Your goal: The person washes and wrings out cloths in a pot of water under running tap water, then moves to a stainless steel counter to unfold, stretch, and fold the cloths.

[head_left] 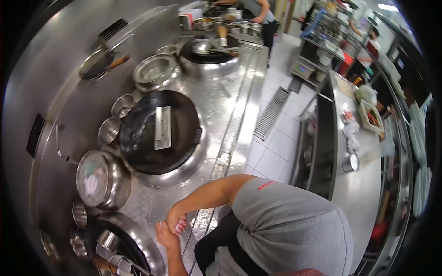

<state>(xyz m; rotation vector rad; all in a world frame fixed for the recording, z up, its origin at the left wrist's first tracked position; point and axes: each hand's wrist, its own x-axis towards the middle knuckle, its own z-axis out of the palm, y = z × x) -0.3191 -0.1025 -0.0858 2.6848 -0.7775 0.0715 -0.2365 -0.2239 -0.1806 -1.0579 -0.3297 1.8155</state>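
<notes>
My right hand (176, 220) and my left hand (165, 233) meet close in front of my body, above the wet steel counter edge. The right hand's fingers are curled in, and a small pink and white patch shows at them; whether it is fingertips or a held thing I cannot make out. Pressed against it, the left hand is closed too, its inside hidden. Beyond them a large dark wok (161, 133) sits on a round steel burner ring, with a flat metal piece with a bar handle (162, 128) lying in it. A lidded steel pot (99, 179) stands nearby.
A second wok (209, 48) holds a ladle. At lower left, utensils lie in another burner ring (142, 244). A strainer (96, 62) hangs on the back wall. Behind me runs a steel worktable (363, 193) with a metal cup (351, 162). Two other people work farther off.
</notes>
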